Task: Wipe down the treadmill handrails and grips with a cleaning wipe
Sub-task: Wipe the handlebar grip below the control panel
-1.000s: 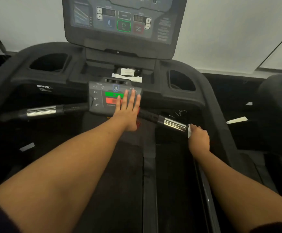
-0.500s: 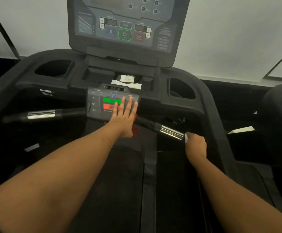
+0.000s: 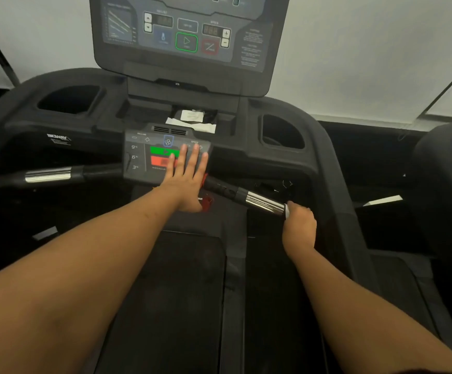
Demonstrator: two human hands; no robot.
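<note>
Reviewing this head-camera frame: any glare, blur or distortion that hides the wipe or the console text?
Head view: dim, the belt nearly black; glare streaks on the right chrome grip; upper console print soft, mostly unreadable; wide-angle stretching toward the edges; the wipe only a white sliver at the right hand.

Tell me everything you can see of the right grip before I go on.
The right grip is a round bar running from the control panel out to the right and toward the camera. Its inner stretch is matte black, seemingly rubber or plastic; then comes a shiny, chrome-looking sleeve. The right hand curls round its outer end and hides it, with a white wipe showing at the hand's edge against the chrome.
</note>
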